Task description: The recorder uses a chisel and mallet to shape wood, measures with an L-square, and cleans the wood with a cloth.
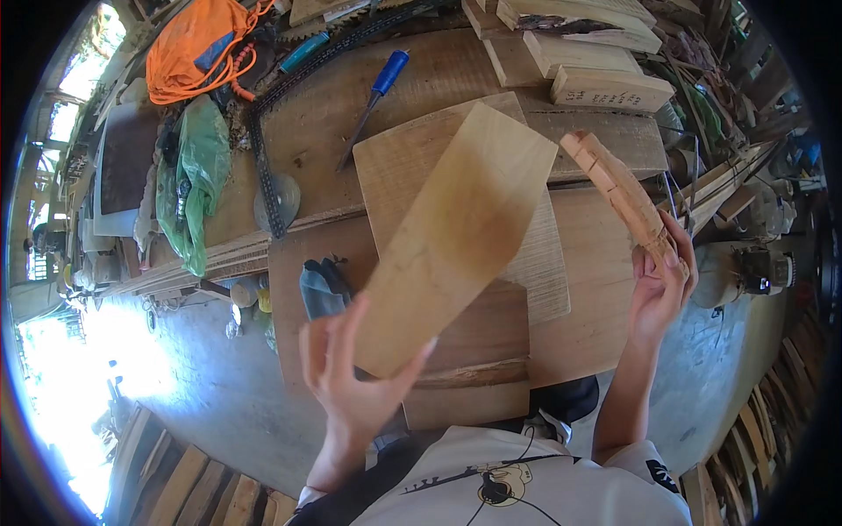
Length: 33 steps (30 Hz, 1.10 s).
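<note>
My left hand (346,386) grips the near left end of a pale wooden board (447,237), its thumb on one edge and fingers on the other. The board slants up to the right, with a darker patch near its far end. My right hand (664,280) closes round the lower end of a narrow, rough-edged wood strip (618,184), held tilted at the right. Below the slanted board lies a wider flat board (395,158) on the workbench (583,254). A blue-grey object (323,289) of unclear kind sits just beyond my left fingers.
A blue-handled screwdriver-like tool (386,77) lies on the bench's far side, beside a dark perforated strip (257,149). Orange cloth (197,53) and a green plastic bag (202,162) lie at far left. Wood blocks (610,89) are piled at far right. More planks (206,482) stand lower left.
</note>
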Each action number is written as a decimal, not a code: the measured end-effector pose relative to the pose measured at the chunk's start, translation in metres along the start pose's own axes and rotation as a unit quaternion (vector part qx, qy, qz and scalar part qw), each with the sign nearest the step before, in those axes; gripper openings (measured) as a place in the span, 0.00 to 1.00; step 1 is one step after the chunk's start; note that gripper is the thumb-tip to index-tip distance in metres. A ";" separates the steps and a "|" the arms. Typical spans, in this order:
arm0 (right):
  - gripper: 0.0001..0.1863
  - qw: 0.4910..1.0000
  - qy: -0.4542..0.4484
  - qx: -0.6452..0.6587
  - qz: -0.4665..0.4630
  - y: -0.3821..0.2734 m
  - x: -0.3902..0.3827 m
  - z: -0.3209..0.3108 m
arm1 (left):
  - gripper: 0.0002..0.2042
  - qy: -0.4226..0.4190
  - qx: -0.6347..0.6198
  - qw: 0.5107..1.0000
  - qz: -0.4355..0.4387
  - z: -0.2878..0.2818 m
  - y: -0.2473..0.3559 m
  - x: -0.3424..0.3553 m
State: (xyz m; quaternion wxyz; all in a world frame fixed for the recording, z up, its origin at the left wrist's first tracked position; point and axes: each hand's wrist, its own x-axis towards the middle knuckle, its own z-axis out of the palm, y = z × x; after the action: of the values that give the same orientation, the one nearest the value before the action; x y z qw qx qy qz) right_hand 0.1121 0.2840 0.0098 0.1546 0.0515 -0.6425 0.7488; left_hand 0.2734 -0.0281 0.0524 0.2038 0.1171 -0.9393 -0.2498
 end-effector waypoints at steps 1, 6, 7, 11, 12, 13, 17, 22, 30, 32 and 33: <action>0.27 1.000 -0.014 0.021 -0.009 -0.005 -0.003 0.005 | 0.34 -0.016 -0.029 0.999 -0.002 0.001 0.006 -0.007; 0.24 0.995 -0.076 0.038 0.056 -0.015 -0.017 0.024 | 0.32 -0.105 -0.021 0.994 0.032 0.017 0.018 -0.026; 0.22 0.996 -0.072 0.029 0.040 -0.014 -0.017 0.028 | 0.33 -0.117 -0.028 0.992 0.028 0.017 0.019 -0.027; 0.12 0.994 -0.094 0.014 -0.052 -0.014 -0.013 0.044 | 0.36 -0.145 -0.044 0.988 0.032 0.013 0.021 -0.015; 0.12 0.995 -0.033 0.081 0.055 -0.015 -0.014 0.050 | 0.37 -0.144 -0.042 0.987 0.057 0.015 0.021 -0.008; 0.12 0.978 0.025 0.159 0.131 -0.015 -0.017 0.056 | 0.38 -0.142 -0.042 0.986 0.074 0.018 0.022 -0.001; 0.15 0.859 0.092 0.388 0.321 -0.008 0.004 0.056 | 0.39 -0.162 -0.081 0.978 0.106 0.041 0.025 0.027; 0.19 0.900 0.128 0.381 0.167 0.013 0.038 0.032 | 0.42 -0.189 -0.099 0.972 0.104 0.059 0.028 0.037; 0.19 0.931 0.004 0.339 0.135 0.014 0.047 0.082 | 0.44 -0.203 -0.114 0.968 0.094 0.063 0.024 0.036; 0.19 0.939 0.105 0.312 0.102 0.010 0.066 0.083 | 0.43 -0.210 -0.133 0.965 0.082 0.063 0.024 0.036; 0.19 0.941 0.093 0.310 0.094 0.012 0.068 0.087 | 0.43 -0.213 -0.131 0.965 0.078 0.063 0.024 0.036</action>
State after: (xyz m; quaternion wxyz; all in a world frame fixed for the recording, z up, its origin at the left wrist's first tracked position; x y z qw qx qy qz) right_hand 0.0334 0.2089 0.0323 0.1191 -0.0339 -0.3631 0.9235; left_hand 0.2112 0.0074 0.0268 0.0319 -0.0398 -0.9263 -0.3733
